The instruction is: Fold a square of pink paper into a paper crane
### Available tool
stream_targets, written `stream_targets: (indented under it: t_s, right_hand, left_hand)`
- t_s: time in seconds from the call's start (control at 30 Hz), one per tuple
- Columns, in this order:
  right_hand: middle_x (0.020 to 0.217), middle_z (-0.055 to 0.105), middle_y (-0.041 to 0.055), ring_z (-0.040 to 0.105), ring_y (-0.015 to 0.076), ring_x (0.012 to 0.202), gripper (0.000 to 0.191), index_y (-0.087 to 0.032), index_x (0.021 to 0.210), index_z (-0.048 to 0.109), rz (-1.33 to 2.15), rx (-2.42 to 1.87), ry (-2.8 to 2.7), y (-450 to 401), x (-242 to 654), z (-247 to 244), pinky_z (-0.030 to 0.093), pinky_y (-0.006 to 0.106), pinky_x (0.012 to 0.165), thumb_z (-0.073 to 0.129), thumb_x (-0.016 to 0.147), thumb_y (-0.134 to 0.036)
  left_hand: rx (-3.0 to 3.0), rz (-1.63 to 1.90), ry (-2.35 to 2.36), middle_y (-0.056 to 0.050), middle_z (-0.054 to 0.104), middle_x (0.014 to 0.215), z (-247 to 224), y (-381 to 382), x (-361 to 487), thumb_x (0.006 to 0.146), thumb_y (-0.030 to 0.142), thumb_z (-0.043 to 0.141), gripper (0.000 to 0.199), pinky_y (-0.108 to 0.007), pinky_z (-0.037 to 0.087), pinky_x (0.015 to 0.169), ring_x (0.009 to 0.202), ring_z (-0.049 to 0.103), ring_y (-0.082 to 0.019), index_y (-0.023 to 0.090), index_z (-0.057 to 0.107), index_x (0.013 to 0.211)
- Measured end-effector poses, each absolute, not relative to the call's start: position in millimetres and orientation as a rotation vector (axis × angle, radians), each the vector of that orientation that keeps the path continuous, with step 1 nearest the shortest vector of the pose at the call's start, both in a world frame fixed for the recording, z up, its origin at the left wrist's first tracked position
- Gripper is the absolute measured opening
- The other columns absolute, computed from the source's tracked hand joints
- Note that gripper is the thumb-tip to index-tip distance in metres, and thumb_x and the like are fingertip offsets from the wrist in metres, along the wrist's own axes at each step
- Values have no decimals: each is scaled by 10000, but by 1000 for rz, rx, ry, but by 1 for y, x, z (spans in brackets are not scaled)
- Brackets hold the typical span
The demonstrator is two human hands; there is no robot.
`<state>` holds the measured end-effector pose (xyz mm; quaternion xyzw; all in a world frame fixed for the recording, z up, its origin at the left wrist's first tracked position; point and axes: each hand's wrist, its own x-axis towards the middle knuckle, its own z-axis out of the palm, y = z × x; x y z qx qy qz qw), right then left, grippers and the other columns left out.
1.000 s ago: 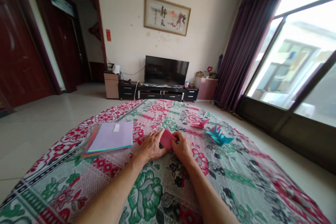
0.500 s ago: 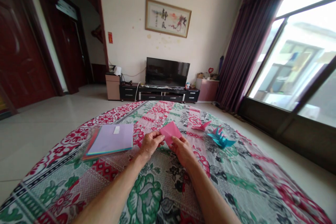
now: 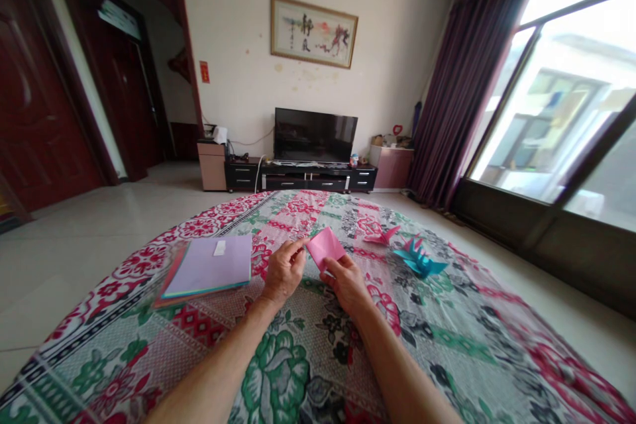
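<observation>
1. Right hand (image 3: pixel 349 281): fingers pinched on the pink folded paper square (image 3: pixel 325 245), thumb on the facing side, other fingers tucked behind or under. Looks like the steadying grip; holding low leaves most of the face uncovered.
2. Left hand (image 3: pixel 285 268): fingers narrow, thumb and index tips bunched at the square's left corner. From where I stand, can't tell if they grip it or only touch. Sensible spot: fine control, little paper hidden.
3. Square sits just ahead of the right fingers, tilted cornerwise, one corner pointing away. Probably turned that way so each hand gets its own edge or corner.
4. Paper stack (image 3: pixel 209 271), lilac sheet on top with a white slip (image 3: pixel 219 248): left of the left fingers, apart from them. Presumably parked within reach, outside the forearms.
5. Pink origami crane (image 3: pixel 382 237): beyond the right fingers, to their right. Blue origami (image 3: pixel 422 264) farther right, pink points behind it; can't count the pieces. Likely kept off there so wings don't get crushed.
6. Floral-covered counter (image 3: pixel 477 344) runs under everything, both forearms reaching in over it.
</observation>
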<state>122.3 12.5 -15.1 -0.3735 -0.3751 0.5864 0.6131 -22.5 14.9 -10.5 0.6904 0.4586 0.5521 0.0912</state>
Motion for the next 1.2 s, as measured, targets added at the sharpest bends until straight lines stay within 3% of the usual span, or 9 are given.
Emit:
stream_targets:
  t_s: [0.27,0.5,0.83,0.93,1.1,1.2]
  right_hand:
    - [747,593,-21,526,96,591,352,-184,901,587,1251,-908,-911,12,120,-13,459,215,505,694,577,-270]
    - [694,574,-36,506,89,563,313,-182,859,576,1164,-941,-942,14,119,-17,456,214,499,685,586,-291]
    - [647,580,-36,490,81,522,283,-171,854,564,1085,-956,-1000,18,118,-22,419,197,485,645,613,-293]
    - [622,567,-40,481,82,506,260,-172,834,560,1044,-964,-1012,19,119,-22,408,196,470,632,618,-297]
    - [610,555,-43,470,83,500,238,-175,813,553,1000,-983,-1027,19,119,-21,404,199,464,613,616,-293]
    - [596,538,-51,457,81,496,235,-174,807,550,983,-1001,-1036,19,119,-21,402,201,463,612,610,-286]
  left_hand:
    - [2285,1571,1415,-48,611,818,-7,14,-25,828,128,400,336,-262,457,759,791,569,-147,179,597,1095]
    - [2186,1634,1313,-45,612,948,-4,13,-23,795,119,442,266,-247,456,798,895,561,-143,192,611,988]
    - [1939,1594,1316,-3,602,759,1,13,-17,744,206,553,52,-225,457,647,685,566,-118,170,581,768]
    - [2010,1612,1329,-17,597,792,1,14,-17,730,177,563,9,-252,471,694,738,576,-135,171,568,735]
    - [2259,1718,1322,-79,563,1032,2,13,-15,725,134,558,47,-340,429,896,1020,526,-199,180,562,736]
    - [2379,1724,1297,-78,558,1025,3,11,-14,743,127,533,63,-344,406,929,1033,514,-197,184,559,741]
